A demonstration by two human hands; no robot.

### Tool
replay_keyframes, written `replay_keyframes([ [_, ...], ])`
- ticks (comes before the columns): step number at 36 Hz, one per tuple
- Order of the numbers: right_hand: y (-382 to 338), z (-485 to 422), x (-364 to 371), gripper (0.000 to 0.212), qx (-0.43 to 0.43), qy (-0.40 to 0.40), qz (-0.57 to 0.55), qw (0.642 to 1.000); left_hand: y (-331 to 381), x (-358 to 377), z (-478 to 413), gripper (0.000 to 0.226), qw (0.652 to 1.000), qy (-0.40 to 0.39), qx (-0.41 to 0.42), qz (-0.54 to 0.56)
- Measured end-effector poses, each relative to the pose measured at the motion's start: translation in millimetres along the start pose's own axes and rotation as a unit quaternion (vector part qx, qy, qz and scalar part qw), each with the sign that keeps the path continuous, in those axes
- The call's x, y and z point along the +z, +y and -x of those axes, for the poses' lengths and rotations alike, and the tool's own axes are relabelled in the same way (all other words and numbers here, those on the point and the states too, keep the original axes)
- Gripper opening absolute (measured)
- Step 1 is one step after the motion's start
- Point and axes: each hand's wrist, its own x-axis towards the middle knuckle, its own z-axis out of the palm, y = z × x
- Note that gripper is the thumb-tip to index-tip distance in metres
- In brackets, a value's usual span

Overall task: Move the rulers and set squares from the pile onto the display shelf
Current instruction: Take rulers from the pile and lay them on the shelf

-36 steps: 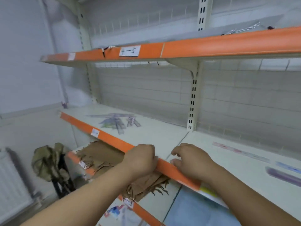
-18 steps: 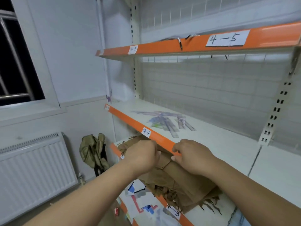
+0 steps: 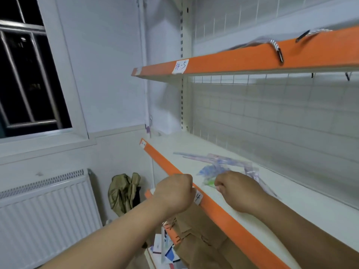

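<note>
Middle shelf (image 3: pixel 310 191), orange-edged, carries the pile of rulers and set squares (image 3: pixel 223 165) in a loose heap, so most of the work looks left. Your left hand (image 3: pixel 174 193) and right hand (image 3: pixel 237 191) sit just beside it, fingers (image 3: pixel 219 186) curled tight; whether they grip anything I cannot tell

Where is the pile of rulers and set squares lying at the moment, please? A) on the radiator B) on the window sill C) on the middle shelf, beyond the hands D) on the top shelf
C: the pile rests on the white middle shelf, just beyond the right hand.
</note>
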Motion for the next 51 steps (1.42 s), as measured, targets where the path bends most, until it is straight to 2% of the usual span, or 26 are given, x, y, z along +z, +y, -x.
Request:
replay_keyframes([
  [10, 51, -33, 6, 0.020, 0.123, -0.033, 0.047, 0.991, 8, 20, -70, 0.021, 0.998, -0.035, 0.048, 0.032],
  [14, 59, -44, 12, 0.013, 0.164, -0.041, 0.063, 0.984, 6, 29, -96, 0.020, 0.996, -0.040, 0.077, 0.037],
  [17, 59, -48, 17, 0.021, 0.184, -0.041, 0.060, 0.980, 5, 32, -113, 0.021, 0.993, -0.051, 0.105, 0.038],
  [19, 58, -52, 20, 0.012, 0.202, -0.056, 0.067, 0.976, 4, 34, -127, 0.020, 0.989, -0.063, 0.124, 0.042],
  [21, 57, -57, 22, 0.023, 0.222, -0.079, 0.057, 0.970, 2, 35, -139, 0.019, 0.986, -0.069, 0.145, 0.050],
  [23, 59, -61, 25, 0.017, 0.236, -0.103, 0.053, 0.965, 1, 36, -149, 0.020, 0.981, -0.070, 0.170, 0.054],
  [27, 56, -66, 32, 0.030, 0.271, -0.145, 0.044, 0.951, -5, 42, -166, 0.017, 0.973, -0.083, 0.206, 0.058],
  [34, 52, -73, 34, 0.037, 0.321, -0.159, -0.027, 0.933, -8, 49, -183, 0.020, 0.965, -0.098, 0.240, 0.051],
  [40, 46, -70, 37, 0.037, 0.340, -0.096, -0.012, 0.935, -8, 55, -188, 0.021, 0.962, -0.114, 0.245, 0.049],
  [43, 44, -71, 34, 0.019, 0.344, -0.076, -0.026, 0.936, -10, 55, -188, 0.021, 0.959, -0.124, 0.250, 0.047],
  [44, 44, -72, 33, 0.014, 0.347, -0.063, -0.049, 0.934, -10, 55, -189, 0.020, 0.959, -0.126, 0.248, 0.047],
  [47, 47, -72, 28, 0.024, 0.337, 0.009, -0.168, 0.926, -11, 54, -190, 0.020, 0.958, -0.141, 0.237, 0.073],
  [49, 47, -72, 23, 0.040, 0.332, 0.071, -0.268, 0.902, -11, 54, -192, 0.029, 0.948, -0.175, 0.195, 0.183],
  [50, 46, -71, 20, 0.043, 0.334, 0.092, -0.301, 0.888, -11, 54, -193, 0.035, 0.925, -0.209, 0.152, 0.278],
  [51, 45, -72, 17, 0.043, 0.332, 0.106, -0.329, 0.878, -11, 51, -193, 0.037, 0.887, -0.250, 0.103, 0.373],
])
